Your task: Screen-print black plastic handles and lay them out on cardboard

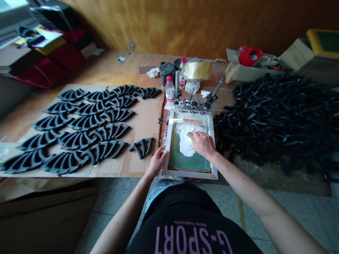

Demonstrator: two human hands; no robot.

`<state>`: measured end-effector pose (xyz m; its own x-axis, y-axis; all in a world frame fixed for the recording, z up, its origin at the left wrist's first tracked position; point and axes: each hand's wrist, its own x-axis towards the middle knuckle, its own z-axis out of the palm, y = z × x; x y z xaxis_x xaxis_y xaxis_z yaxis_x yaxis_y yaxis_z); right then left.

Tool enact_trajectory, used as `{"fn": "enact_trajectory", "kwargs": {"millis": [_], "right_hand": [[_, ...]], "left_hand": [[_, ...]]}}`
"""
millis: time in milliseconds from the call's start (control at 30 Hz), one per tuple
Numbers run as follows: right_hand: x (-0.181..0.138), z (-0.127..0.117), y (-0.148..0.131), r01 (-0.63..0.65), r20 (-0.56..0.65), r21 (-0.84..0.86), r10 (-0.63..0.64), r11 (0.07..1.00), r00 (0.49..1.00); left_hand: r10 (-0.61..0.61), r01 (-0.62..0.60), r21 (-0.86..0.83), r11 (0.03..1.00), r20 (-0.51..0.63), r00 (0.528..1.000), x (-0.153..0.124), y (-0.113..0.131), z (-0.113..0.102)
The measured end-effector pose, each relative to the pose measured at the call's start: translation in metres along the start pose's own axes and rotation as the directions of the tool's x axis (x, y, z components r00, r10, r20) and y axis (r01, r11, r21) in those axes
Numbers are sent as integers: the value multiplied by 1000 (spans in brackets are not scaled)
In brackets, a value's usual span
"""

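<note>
A screen printing frame (189, 175) lies flat in front of me, with green mesh (189, 164) and a smear of white ink (186, 146) on it. My right hand (203, 144) is closed around a small squeegee (190, 135), held over the white ink; its lower edge is hidden. At the frame's left side my left hand (158, 161) is closed on the rim, its fingertips partly hidden. A metal clamp fixture (194, 104) joins the far end of the frame. Left of it, a short row of curved black plastic parts (142, 147) rests on cardboard.
More black parts (71, 160) lie in rows on the cardboard sheet (144, 116). A big heap of them (275, 120) covers the right side. Behind the frame stand bottles (169, 89), a black can (167, 72) and a tape roll (198, 70). Boxes (247, 73) stand at back right.
</note>
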<state>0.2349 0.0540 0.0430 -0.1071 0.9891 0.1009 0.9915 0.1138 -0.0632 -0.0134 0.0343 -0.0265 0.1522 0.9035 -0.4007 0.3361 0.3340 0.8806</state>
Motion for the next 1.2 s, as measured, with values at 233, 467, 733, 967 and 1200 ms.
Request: {"fn": "enact_trajectory", "kwargs": {"millis": [233, 467, 733, 967, 1200], "right_hand": [[27, -7, 11, 83, -65, 170, -73, 982, 995], [9, 9, 22, 297, -111, 240, -278, 924, 954], [-22, -16, 35, 510, -34, 415, -547, 753, 836], [-31, 7, 28, 531, -210, 312, -487, 788, 847], [25, -31, 34, 249, -135, 361, -214, 899, 967]], "left_hand": [[-4, 4, 2, 1000, 8, 1000, -1, 0, 0], [-18, 18, 19, 1000, 13, 1000, 1, -4, -1], [14, -14, 39, 999, -4, 1000, 2, -8, -1], [25, -25, 10, 1000, 2, 1000, 1, -2, -2], [39, -33, -120, 992, 42, 998, -16, 35, -12]]}}
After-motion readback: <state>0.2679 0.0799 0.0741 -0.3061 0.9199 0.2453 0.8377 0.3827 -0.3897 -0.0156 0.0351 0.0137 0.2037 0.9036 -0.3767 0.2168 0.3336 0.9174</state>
